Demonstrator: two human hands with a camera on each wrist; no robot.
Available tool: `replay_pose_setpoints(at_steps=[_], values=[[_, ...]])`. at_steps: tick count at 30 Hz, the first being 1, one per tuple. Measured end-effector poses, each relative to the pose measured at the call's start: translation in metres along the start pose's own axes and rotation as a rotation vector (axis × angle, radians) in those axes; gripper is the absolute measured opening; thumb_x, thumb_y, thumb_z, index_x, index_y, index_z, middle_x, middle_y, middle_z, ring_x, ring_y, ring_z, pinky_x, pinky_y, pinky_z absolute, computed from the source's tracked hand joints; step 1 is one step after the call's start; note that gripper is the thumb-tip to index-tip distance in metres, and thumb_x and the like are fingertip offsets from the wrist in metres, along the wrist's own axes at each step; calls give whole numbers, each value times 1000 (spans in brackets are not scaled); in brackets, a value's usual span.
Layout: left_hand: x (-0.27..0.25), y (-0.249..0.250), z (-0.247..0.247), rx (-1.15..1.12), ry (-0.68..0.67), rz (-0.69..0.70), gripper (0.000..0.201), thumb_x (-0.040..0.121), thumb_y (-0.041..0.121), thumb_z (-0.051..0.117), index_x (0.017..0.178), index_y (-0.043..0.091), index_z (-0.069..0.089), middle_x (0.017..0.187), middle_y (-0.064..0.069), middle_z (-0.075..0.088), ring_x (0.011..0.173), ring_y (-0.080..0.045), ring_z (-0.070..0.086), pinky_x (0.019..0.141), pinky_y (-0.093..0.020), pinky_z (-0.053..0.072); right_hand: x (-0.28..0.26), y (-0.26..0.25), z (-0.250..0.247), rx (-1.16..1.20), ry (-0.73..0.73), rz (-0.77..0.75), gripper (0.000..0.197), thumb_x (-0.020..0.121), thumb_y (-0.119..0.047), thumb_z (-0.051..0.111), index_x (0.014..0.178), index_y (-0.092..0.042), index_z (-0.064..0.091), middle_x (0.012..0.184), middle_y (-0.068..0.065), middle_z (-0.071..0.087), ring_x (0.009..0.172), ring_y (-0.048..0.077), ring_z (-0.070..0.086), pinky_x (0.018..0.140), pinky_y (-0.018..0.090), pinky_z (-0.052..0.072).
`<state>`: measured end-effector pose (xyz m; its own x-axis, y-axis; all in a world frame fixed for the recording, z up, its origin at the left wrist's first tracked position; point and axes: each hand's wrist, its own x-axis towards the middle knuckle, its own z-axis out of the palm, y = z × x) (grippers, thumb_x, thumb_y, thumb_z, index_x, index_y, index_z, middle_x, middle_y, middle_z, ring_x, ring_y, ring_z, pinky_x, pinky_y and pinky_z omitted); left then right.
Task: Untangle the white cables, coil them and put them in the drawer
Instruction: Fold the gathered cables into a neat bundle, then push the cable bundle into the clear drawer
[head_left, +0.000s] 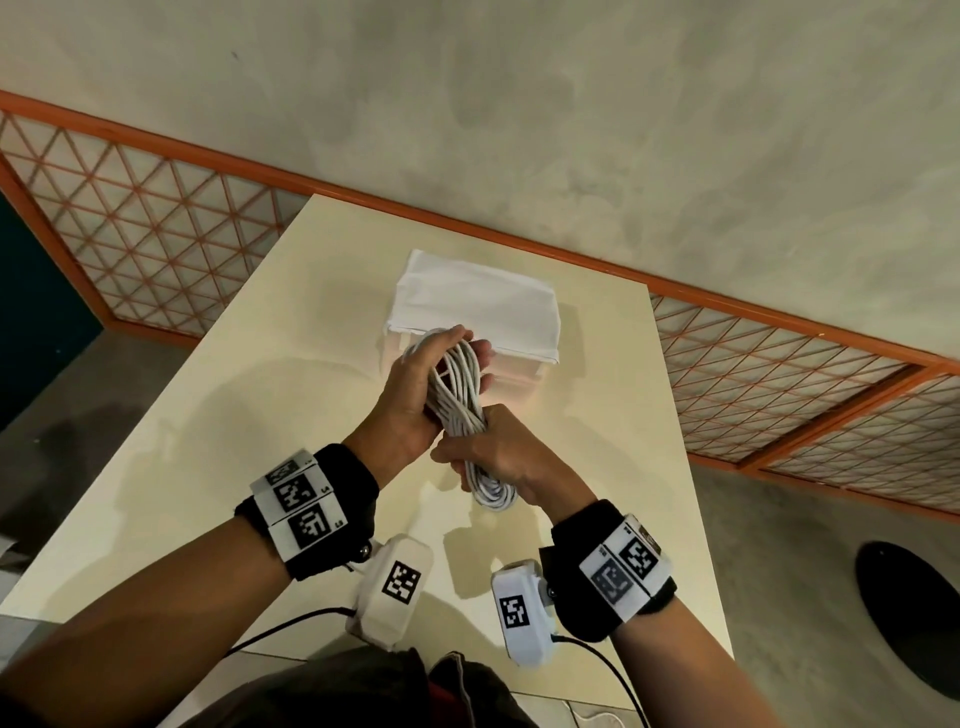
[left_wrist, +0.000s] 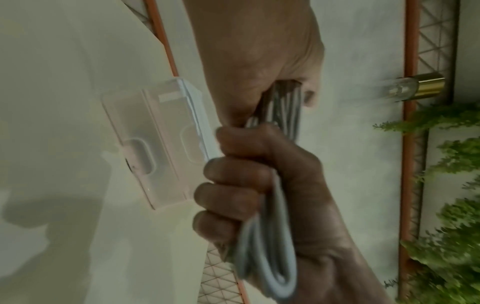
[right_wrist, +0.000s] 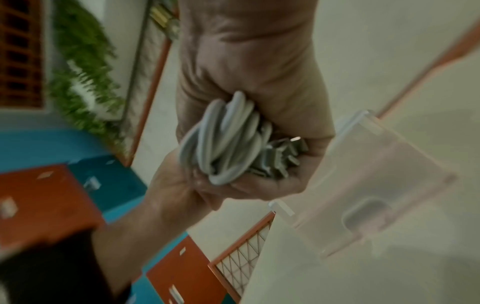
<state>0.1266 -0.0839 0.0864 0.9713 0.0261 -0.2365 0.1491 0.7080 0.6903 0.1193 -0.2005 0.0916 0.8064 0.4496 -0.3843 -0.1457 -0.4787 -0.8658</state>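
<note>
A bundle of white cables (head_left: 458, 391) hangs in loops above the cream table (head_left: 249, 415). My left hand (head_left: 423, 384) grips the bundle's upper end, fingers curled round the strands. Just below it my right hand (head_left: 501, 449) holds the middle in a fist, and the lower loops (head_left: 493, 493) dangle under it. In the left wrist view the right hand's fingers (left_wrist: 233, 189) wrap round the cables (left_wrist: 267, 257). The right wrist view shows the cables (right_wrist: 228, 133) with several plug ends (right_wrist: 281, 157) bunched together. The translucent drawer box (head_left: 478, 301) stands right behind the hands.
An orange lattice railing (head_left: 156, 218) runs behind the table along a grey wall. A black round object (head_left: 909, 613) lies on the floor to the right. Green plants (left_wrist: 454, 246) and a blue and orange structure (right_wrist: 64, 195) stand beyond the table.
</note>
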Motion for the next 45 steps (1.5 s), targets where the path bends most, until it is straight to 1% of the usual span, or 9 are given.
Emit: replay_pose_setpoints(at_steps=[7,12,18,21,33,36,39,42,45], values=[[11,-11,-1,-65,185,-6,24,90,15,57,68,15,48,47,6,45,38,-3,41,39,-15,37,6,11,9,-394,138,-91,27,66,-27,63,65,-2,53,66,20,64,60,36,59,58,42,48],[15,-15,-2,-40,294,-80,32,83,22,67,61,20,44,44,8,38,35,-3,34,36,-15,31,7,17,12,-561,175,-122,37,73,-23,64,55,-15,33,54,6,43,54,28,39,49,32,27],[18,-13,-13,-38,123,-208,28,83,26,65,58,16,57,57,-1,59,59,-13,63,57,-24,54,9,19,-2,-364,14,-2,29,77,-14,66,54,-13,49,50,-5,54,42,8,50,52,24,40],[19,-15,-19,-102,93,-243,17,83,23,64,68,18,58,67,-1,62,73,-13,66,70,-31,57,10,23,-9,-324,-37,19,21,76,-15,67,62,-5,57,54,1,60,49,15,55,63,29,46],[51,-57,-19,-6,373,-281,30,86,15,59,61,16,41,37,6,37,30,-6,33,35,-13,28,22,70,-6,-379,-9,-75,20,78,-26,64,73,-13,49,68,5,60,59,20,56,61,32,42],[59,-67,-25,8,264,-402,27,87,24,60,66,14,45,38,4,43,33,-8,41,38,-15,37,28,85,-13,-314,-36,-45,20,84,-23,65,71,-22,50,66,2,65,51,6,61,63,28,50],[67,-76,-33,-54,173,-474,42,83,52,58,74,11,55,62,-5,61,64,-16,61,61,-29,52,39,98,-30,-268,-71,8,25,87,-19,65,66,-22,53,60,-1,63,43,-1,58,59,20,49],[83,-86,-45,-15,275,-460,62,79,66,52,91,6,62,85,-10,62,86,-24,60,75,-38,52,44,112,-46,-235,-74,62,25,87,-18,64,65,-22,54,58,-2,62,42,0,58,58,21,49],[103,-92,-53,-32,425,-372,65,88,57,44,113,-1,57,80,-3,54,71,-12,54,67,-28,48,45,127,-60,-200,-79,100,25,88,-16,64,65,-22,55,60,0,62,46,5,60,64,31,52]])
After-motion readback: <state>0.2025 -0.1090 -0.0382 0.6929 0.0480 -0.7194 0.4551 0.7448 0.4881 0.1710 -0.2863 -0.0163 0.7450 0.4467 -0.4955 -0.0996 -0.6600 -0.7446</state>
